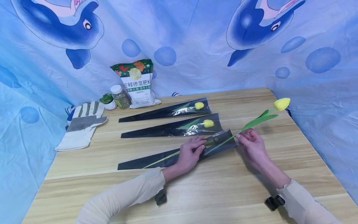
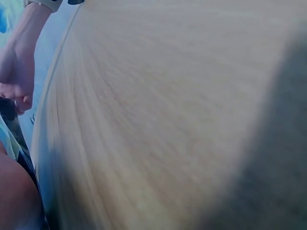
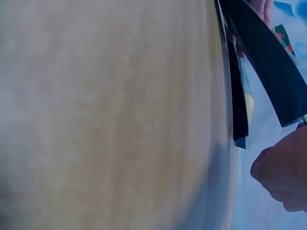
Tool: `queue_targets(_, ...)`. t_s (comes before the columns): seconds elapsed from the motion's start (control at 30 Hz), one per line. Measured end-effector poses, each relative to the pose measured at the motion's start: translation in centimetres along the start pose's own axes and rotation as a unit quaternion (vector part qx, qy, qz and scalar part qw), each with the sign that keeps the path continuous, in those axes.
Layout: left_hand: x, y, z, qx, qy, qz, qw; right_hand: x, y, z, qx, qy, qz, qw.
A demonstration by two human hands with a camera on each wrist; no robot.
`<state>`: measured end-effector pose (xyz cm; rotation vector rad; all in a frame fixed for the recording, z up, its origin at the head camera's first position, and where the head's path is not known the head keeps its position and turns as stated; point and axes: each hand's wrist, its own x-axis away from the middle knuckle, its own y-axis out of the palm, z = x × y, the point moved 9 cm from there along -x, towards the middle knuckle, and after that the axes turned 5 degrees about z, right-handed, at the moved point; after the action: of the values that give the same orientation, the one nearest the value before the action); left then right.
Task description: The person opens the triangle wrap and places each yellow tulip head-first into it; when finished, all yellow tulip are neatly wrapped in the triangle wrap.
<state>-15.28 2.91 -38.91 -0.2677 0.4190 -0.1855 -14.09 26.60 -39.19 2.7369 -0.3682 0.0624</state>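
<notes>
Yellow tulip (image 1: 282,104) lay mid-frame, long axis slanting lower left to upper right, stem partly inside black sleeve (image 1: 156,160); bloom up-right of grip. R hand (image 1: 251,143) pinched stem, nearer bloom; L hand (image 1: 191,153) pressed flat on sleeve

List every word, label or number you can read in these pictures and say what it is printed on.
"控释掺混肥料": large dark characters on the white and green plastic fertiliser bag standing at the back of the wooden table.
Smaller lines below it on the bag: too small to read.
Label on the clear granule-filled jar with white lid: unreadable.
</notes>
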Motion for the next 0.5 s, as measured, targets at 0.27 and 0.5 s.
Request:
queue_targets(0.27, 0.0, 0.3, 0.1, -0.006, 0.003, -0.002, 1.0000, 0.3, -0.5, 0.9, 0.014, 0.026, 0.019, 0.999)
queue_targets(0.5, 0.0, 0.5, 0.2, -0.001, 0.003, -0.003, 1.0000, 0.5, -0.8, 1.4, 0.063, 0.062, 0.034, 0.996)
